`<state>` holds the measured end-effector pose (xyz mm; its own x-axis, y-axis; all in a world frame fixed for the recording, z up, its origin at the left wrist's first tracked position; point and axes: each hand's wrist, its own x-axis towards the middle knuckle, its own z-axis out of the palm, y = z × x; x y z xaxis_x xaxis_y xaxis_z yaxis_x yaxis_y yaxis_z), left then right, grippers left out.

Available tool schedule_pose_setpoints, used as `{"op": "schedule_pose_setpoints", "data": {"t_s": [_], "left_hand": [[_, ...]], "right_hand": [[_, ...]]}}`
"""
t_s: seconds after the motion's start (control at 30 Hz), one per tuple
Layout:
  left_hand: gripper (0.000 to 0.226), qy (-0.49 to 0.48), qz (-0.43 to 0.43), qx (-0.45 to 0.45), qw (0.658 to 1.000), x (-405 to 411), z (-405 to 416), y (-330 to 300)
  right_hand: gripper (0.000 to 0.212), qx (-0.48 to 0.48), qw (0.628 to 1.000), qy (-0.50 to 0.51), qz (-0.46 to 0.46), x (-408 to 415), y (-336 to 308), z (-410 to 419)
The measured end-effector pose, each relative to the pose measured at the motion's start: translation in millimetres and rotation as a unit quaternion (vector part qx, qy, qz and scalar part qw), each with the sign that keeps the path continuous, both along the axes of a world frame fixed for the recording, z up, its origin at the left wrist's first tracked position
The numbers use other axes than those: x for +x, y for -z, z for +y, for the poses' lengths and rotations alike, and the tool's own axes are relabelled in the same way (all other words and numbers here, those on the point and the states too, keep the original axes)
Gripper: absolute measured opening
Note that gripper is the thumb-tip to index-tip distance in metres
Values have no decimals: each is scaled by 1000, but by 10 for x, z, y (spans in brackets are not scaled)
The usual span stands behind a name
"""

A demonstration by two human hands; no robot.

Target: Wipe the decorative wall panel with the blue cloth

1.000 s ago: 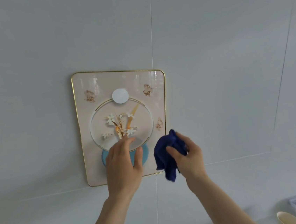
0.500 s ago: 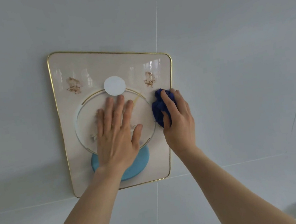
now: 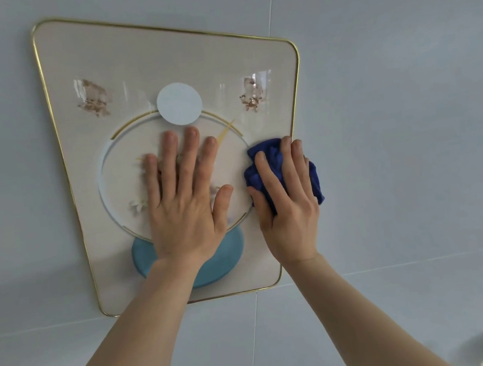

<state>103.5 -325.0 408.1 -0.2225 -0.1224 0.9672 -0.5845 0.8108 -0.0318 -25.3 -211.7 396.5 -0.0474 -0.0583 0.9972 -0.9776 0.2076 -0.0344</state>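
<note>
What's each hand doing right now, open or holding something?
Left hand: open, fingers spread, palm flat on the decorative wall panel.
Right hand: holding the blue cloth against the panel's right edge.

Lighting: soft, even daylight, moderately bright, cool grey-blue cast across the pale tiled wall (image 3: 405, 106).
Glare: pale streaked reflections on the glossy cream gold-rimmed decorative wall panel (image 3: 138, 62), strongest at its two upper brown motifs.
Shadows: faint, diffuse; a soft dark band under the panel's lower left edge, slight shading beneath the flat left hand (image 3: 186, 206).
Distortion: wide-angle; panel edges splay and bow, tile seams curve.
Focus: centre fairly sharp, mild softness overall; lower right corner blurred, contents indistinct.
</note>
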Motion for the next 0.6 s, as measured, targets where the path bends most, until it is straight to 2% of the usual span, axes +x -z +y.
{"op": "schedule_pose_setpoints", "data": {"t_s": [0.17,0.27,0.4,0.5,0.6], "left_hand": [[65,-1,14,-13,1000,-37,-45,31],[65,-1,12,-19,1000,-38,-58,32],[65,-1,8,-19,1000,-27,-61,33],[66,3,-1,-12,1000,-10,-58,33],[67,4,-7,-4,1000,9,-41,23]], "right_hand": [[36,71,996,21,56,-128,219,196],[42,123,988,38,82,-201,366,381],[49,119,988,73,68,-107,412,448],[47,117,986,104,61,-21,447,483],[44,154,979,124,58,29,591,618]]}}
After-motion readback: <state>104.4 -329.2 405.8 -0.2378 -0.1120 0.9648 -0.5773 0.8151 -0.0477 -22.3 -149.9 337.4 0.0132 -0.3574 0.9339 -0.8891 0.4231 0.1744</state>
